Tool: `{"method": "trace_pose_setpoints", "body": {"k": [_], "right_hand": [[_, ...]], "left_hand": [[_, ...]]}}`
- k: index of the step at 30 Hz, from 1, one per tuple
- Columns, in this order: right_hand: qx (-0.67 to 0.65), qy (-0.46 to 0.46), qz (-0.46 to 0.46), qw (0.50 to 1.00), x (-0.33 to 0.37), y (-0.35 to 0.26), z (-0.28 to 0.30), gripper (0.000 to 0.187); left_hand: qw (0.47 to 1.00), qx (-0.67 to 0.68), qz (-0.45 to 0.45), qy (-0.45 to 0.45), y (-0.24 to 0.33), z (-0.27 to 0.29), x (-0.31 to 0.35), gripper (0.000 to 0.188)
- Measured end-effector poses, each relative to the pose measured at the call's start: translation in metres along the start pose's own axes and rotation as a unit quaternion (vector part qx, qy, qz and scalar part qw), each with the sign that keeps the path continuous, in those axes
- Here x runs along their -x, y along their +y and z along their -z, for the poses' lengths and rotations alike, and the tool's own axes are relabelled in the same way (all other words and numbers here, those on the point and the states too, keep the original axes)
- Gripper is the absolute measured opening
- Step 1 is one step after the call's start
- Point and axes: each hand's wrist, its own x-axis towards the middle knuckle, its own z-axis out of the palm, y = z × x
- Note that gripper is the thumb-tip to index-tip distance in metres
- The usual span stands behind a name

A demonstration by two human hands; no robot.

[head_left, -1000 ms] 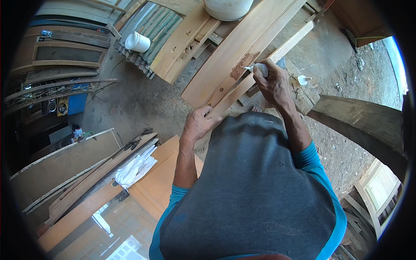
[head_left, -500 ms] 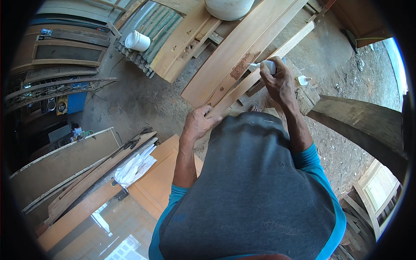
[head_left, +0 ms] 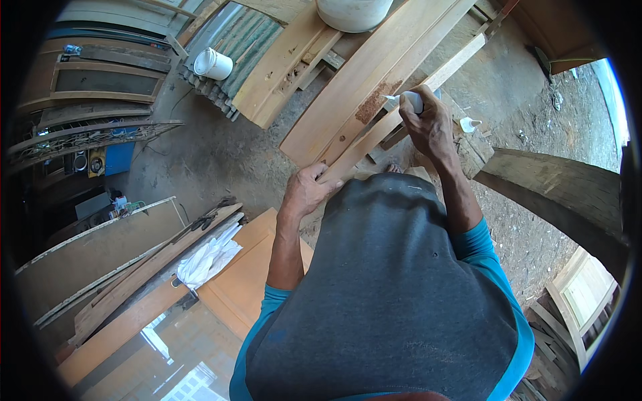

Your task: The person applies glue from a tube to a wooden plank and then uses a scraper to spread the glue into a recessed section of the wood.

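My right hand [head_left: 431, 123] is wrapped round a white squeeze bottle [head_left: 414, 101]. The bottle's pointed nozzle aims left, over a patch of reddish-brown sawdust [head_left: 373, 107] on a long, light wooden board [head_left: 354, 87]. My left hand [head_left: 306, 192] is closed on the near end of this work, with the thumb over the narrow wooden strip [head_left: 361, 148] along the board's near edge. A small dark knot or hole shows in the wood between my hands. Whether any glue is coming from the nozzle is too small to tell.
A thick timber post [head_left: 555, 184] slants across the right. By it sits a small white nozzled container [head_left: 469, 124]. Beyond the board are another plank [head_left: 281, 83], a large white bucket [head_left: 354, 15] and a small white pail [head_left: 213, 64]. Door panels [head_left: 247, 274] lie at lower left.
The bottle's nozzle has shifted slightly left and away from me over the sawdust patch. My left hand stays in place on the wood.
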Motion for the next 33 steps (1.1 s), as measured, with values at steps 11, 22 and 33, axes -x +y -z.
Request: {"method": "trace_pose_setpoints", "body": {"k": [11, 22, 33], "right_hand": [[0.005, 0.023, -0.005, 1.0, 0.0, -0.002, 0.006, 0.028], [-0.005, 0.05, -0.028, 0.998, -0.003, -0.002, 0.013, 0.028], [-0.012, 0.041, -0.02, 0.999, -0.008, 0.0, 0.012, 0.029]], "left_hand": [[1.0, -0.007, 0.003, -0.007, 0.0, 0.001, 0.0, 0.036], [1.0, 0.002, -0.015, -0.002, -0.005, 0.0, 0.0, 0.039], [1.0, 0.007, -0.01, -0.008, -0.01, -0.002, -0.004, 0.036]]}}
